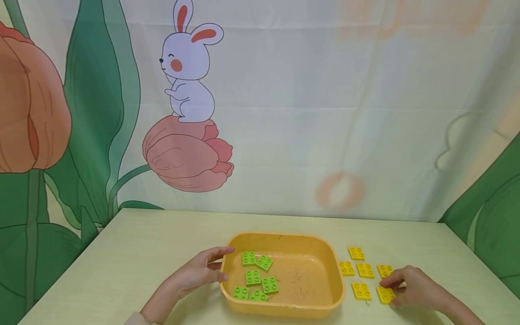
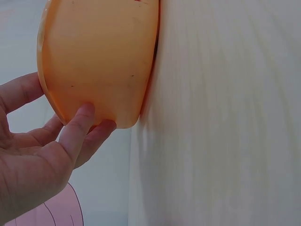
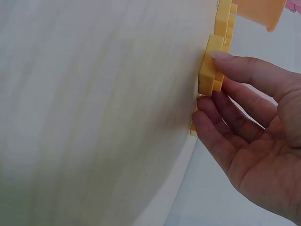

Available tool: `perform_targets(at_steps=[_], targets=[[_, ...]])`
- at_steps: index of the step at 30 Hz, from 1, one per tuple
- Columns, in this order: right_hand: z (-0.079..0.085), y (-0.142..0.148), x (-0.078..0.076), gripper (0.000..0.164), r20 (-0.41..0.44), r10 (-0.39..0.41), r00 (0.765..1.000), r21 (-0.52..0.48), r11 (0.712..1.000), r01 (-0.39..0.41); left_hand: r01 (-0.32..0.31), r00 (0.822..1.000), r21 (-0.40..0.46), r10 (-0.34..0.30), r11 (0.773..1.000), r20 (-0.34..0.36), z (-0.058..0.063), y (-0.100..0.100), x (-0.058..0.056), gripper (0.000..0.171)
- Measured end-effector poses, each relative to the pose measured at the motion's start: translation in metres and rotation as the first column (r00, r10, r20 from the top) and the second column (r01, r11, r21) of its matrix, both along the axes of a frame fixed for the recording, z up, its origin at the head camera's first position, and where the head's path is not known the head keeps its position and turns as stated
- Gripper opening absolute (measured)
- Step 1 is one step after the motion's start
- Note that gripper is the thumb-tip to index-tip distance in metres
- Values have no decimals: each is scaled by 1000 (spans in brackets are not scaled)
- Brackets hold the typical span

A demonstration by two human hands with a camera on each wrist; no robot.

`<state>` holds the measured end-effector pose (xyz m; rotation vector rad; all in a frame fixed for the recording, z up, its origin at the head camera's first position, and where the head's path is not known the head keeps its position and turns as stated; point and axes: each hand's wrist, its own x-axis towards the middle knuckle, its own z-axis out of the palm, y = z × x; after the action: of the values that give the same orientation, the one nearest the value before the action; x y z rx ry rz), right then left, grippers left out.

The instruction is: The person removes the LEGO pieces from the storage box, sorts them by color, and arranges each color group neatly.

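A yellow-orange plastic tray [image 1: 284, 311] stands on the table, with several light-green building bricks [image 1: 253, 278] lying in its left half. My left hand [image 1: 197, 272] grips the tray's left end; in the left wrist view its fingertips touch the rim and the outer wall [image 2: 103, 56]. To the right of the tray, several yellow building bricks [image 1: 365, 271] lie on the table, studs up. My right hand [image 1: 418, 289] pinches the nearest right one, a yellow brick [image 1: 384, 295]. In the right wrist view its thumb lies on that brick [image 3: 207, 70]; other fingertips are close to another brick.
The pale table [image 1: 162, 243] runs back to a hanging cloth [image 1: 276, 135] printed with a rabbit and tulips. Two yellow bricks stand close to the tray's right wall, one of them [image 1: 346, 268] nearly against it.
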<state>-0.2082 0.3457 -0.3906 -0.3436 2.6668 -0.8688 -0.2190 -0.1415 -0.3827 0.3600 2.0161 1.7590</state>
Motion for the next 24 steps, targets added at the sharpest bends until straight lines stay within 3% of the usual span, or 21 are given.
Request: perform_targets(at_steps=[6,10,18,24], targets=[[2,-1,1,38,2,2,1000,-11,1000,-2,9,1000,11,-9,1000,-4,0,-1,0,64],[13,0,4,40,-26,20,999,-21,1000,-21,18,1000,16,-18,1000,-5,0,0,0,64],[50,-14,9,44,-176,87,980,-80,992,-102,9,1000,5,-9,1000,-5,0,0,0,64],[66,-42,7,43,-260,127,957,-146,975,-169,14,1000,11,-14,1000,-11,0,1,0,64]])
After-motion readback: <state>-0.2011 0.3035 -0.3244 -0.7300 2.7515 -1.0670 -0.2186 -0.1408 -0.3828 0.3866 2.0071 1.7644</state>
